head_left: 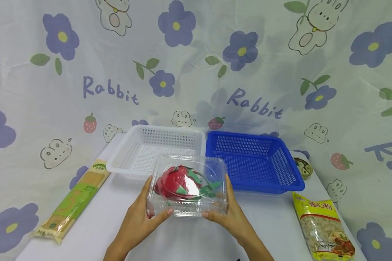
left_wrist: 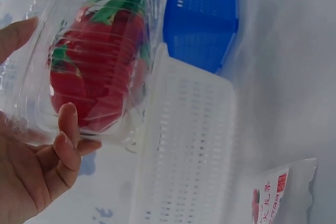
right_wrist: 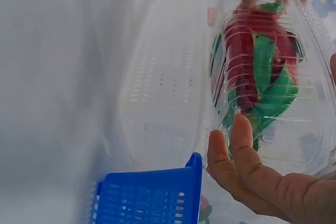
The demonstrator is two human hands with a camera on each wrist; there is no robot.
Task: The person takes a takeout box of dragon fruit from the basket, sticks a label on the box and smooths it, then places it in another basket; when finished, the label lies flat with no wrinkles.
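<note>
A clear plastic clamshell box [head_left: 215,165] is held up in front of me over the table, its lid closed. Inside lies a red dragon fruit [head_left: 178,181] with green scales, possibly a model. My left hand [head_left: 140,217] grips the box's left end, thumb on the near edge; the left wrist view shows fingers [left_wrist: 65,153] curled against its underside. At the right end my right hand [head_left: 230,217] grips it the same way, with fingertips [right_wrist: 242,135] against the bottom in the right wrist view.
Behind the box stand a white basket [head_left: 117,165] and, right of it, a blue basket [head_left: 261,186]. A noodle packet [head_left: 73,199] lies left. On the right are a yellow-topped bag [head_left: 323,228] and a round tin [head_left: 303,167]. A white packet with red print [left_wrist: 283,195] shows in the left wrist view.
</note>
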